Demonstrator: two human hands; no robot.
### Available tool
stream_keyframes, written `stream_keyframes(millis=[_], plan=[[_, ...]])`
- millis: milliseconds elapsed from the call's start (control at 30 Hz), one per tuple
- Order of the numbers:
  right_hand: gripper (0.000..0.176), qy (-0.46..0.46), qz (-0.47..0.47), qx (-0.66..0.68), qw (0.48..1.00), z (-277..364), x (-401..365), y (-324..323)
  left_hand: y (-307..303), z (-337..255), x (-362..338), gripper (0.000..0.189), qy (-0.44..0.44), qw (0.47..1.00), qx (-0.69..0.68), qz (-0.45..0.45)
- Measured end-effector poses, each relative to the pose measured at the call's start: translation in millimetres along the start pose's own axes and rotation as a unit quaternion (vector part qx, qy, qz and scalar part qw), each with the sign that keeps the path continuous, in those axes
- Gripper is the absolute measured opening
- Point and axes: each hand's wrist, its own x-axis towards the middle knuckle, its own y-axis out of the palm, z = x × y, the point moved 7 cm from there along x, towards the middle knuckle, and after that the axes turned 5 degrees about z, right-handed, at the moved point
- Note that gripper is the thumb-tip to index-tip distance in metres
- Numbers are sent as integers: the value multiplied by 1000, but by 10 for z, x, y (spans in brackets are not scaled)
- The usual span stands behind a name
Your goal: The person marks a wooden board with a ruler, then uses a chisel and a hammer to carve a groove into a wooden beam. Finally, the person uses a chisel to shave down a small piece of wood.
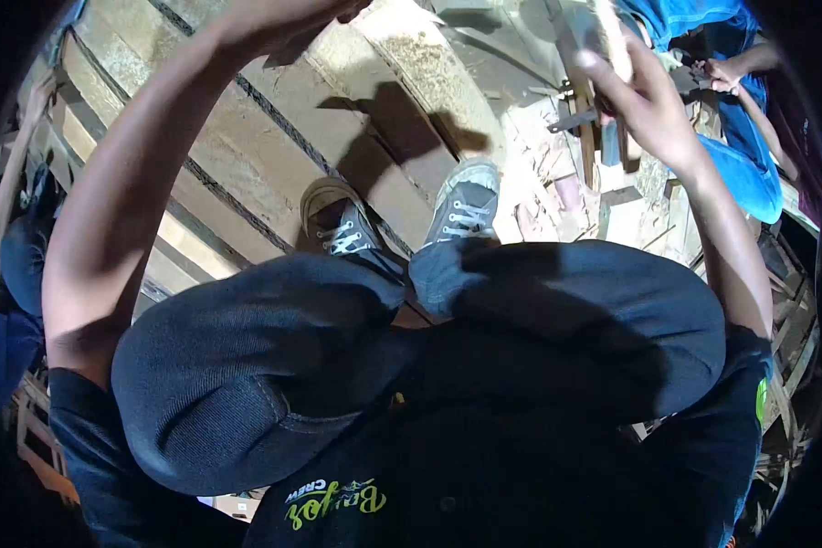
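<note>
My right hand (653,105) is closed around a pale wooden stick (614,36), with the thumb lying along it. A dark flat metal piece (574,121) juts out to the left just below the thumb; I cannot make out whether it joins the stick. Upright brown wood strips (586,155) show beside and below the hand. My left hand (315,11) is at the top edge, above the planks, and mostly cut off. Its fingers are largely out of frame, so their pose and any held thing are hidden.
I squat with both shoes (466,205) on wide wooden planks (274,137) separated by dark gaps. Wood chips and splinters (557,187) litter the right. A co-worker in blue trousers (749,173) sits close by there, and another person's arm (18,173) shows at left.
</note>
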Motion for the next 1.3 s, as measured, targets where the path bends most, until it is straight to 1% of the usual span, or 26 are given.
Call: stream_keyframes(millis=[100,133,167,200,233,267,333,367,400,467,500,533,567,600,667,700,733,767,800,833,867,933,1000,1033,1200,1300], plan=[[50,-208,-32,-5,978,437,143,384,2079,918,-842,45,6,999,-44,25],[57,-216,44,-113,969,749,201,457,2682,921,-1125,51,22,999,-27,40],[56,-209,43,-94,972,856,201,525,2724,836,-1194,61,219,975,12,-31],[54,-204,37,-79,975,919,200,544,2746,845,-1196,61,216,976,10,-29],[46,-96,88,-130,983,798,225,588,2788,988,-1125,65,116,992,-45,-3],[46,-95,89,-130,983,803,210,589,2855,1129,-1100,68,13,995,-101,22],[47,-194,68,-139,969,945,156,595,2917,1190,-1119,69,-6,993,-117,30],[44,-289,47,-126,948,848,152,610,2920,1192,-1138,65,3,996,-93,10],[44,-286,50,-126,949,901,87,598,2922,1197,-1161,62,11,998,-69,-8],[41,-106,148,119,976,844,-5,601,2840,1081,-1140,53,38,998,-51,4],[42,-228,72,65,969,573,16,498,2888,1076,-1145,52,29,997,-58,31],[39,-216,-185,-60,957,532,-130,554,2925,1074,-1137,50,21,996,-65,56],[45,-131,17,51,990,-178,-120,257,2947,1070,-1115,49,13,994,-70,80],[39,-61,14,7,998,-465,-253,220,2774,1137,-1029,45,12,994,-77,76],[29,13,-22,49,998,-1327,-675,389,1569,1702,-449,39,11,983,-185,8],[27,97,-78,288,949,-2212,-1042,733,755,2095,-52,38,9,962,-272,-30],[26,152,-4,194,969,-2246,-1372,1069,142,970,208,28,13,983,-183,-31],[27,203,35,415,886,-3137,-1808,1734,-486,-252,462,20,17,995,-91,-34],[28,69,196,349,914,-2434,-1698,2518,-528,-297,512,20,16,995,-94,-34],[28,-145,317,367,862,-1568,-1523,3181,-568,-308,508,19,26,994,-92,-48],[28,-295,397,439,750,-863,-1401,3552,-594,-234,466,18,32,993,-92,-63],[29,-392,469,524,593,-385,-1309,3933,-600,-195,411,20,3,989,-107,-103],[30,-429,520,549,494,-160,-1404,4112,-668,-115,290,20,-39,983,-86,-158],[30,-437,532,553,470,-110,-1431,4186,-673,-9,230,20,15,976,-142,-164],[32,-449,568,564,396,105,-1766,4248,-632,321,114,23,-50,955,-228,-185],[32,-455,593,538,390,92,-2060,4119,-677,287,68,22,-58,939,-258,-219]])
